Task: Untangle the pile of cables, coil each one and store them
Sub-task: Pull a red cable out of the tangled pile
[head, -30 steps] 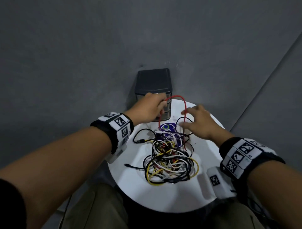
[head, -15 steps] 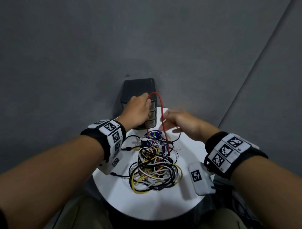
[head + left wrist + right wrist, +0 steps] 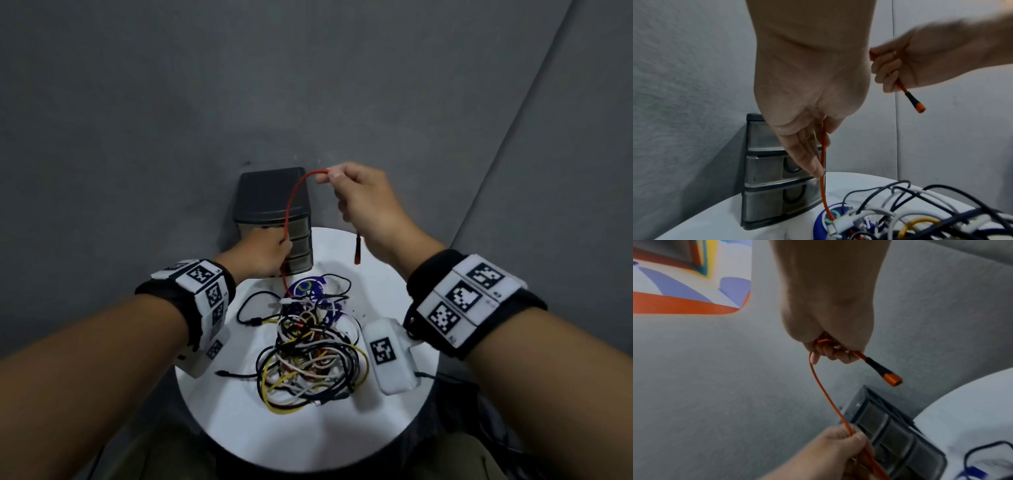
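A tangle of black, white and yellow cables (image 3: 308, 353) lies in the middle of the round white table (image 3: 308, 431). A red cable (image 3: 289, 212) rises out of the pile's far side. My left hand (image 3: 284, 248) pinches it low down, just in front of the drawer unit. My right hand (image 3: 329, 176) grips the same cable higher up, near its free end, and its black-and-orange plug (image 3: 357, 255) hangs below the fist. In the right wrist view the red cable (image 3: 826, 394) arcs from my curled fingers (image 3: 828, 353) down to the left hand (image 3: 838, 444).
A dark plastic drawer unit (image 3: 274, 212) with several shut drawers stands at the table's far edge against the grey wall. A round blue-and-green sticker (image 3: 306, 287) lies under the pile's far side. A colourful picture (image 3: 674, 280) hangs on the wall.
My right hand has closed on the red cable near its end and lifted it high above the table. The left hand has slid lower along the same cable.
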Demonstrator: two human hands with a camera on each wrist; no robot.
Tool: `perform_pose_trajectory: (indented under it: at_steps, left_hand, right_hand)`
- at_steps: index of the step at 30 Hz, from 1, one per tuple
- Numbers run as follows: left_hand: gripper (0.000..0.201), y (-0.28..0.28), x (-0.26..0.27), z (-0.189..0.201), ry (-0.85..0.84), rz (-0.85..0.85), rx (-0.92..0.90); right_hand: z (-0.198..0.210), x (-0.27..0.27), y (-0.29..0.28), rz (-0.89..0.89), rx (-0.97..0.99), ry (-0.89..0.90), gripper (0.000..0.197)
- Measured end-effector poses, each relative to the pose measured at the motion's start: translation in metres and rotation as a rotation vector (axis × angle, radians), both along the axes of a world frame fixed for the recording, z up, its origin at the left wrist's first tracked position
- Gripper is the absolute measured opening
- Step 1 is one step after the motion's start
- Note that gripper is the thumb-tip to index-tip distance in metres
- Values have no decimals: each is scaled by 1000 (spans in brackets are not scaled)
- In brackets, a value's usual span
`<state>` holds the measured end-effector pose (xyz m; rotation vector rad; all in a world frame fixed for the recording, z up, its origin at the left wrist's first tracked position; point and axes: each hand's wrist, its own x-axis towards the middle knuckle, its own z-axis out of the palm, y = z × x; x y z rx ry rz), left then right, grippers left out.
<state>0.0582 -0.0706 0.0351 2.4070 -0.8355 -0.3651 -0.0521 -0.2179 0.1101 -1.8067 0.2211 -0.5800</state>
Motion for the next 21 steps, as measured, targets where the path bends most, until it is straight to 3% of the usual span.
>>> perform_pose_trajectory:
  at_steps: [3,5,9,12,16,19,21]
  left_hand:
    - [28,7,5,0,20,13,-25]
    - [27,14,10,-3,65,37,-51]
    - [29,30,15,-12,126,63,-42]
    - [31,34,13,-24,194,52,-26]
    - [24,31,13,-40,280,22,-23]
    - [19,28,12,-46,309,-15,-6]
    - [19,27,12,-50,322,-34,12]
  right_hand:
    - [7,-5,4,229,201,66,26]
    - [1,-9,1,274,165,115,24]
    - [-34,-9,-11,31,-172,289,32]
    - [-60,-16,-15,-26,-350,376,33]
    - [-81,-19,-11,-10,-421,457,30]
    - [-90,-23,-8,-188,-539,373,45]
    - [-90,-28,-6,-224,-589,225,37]
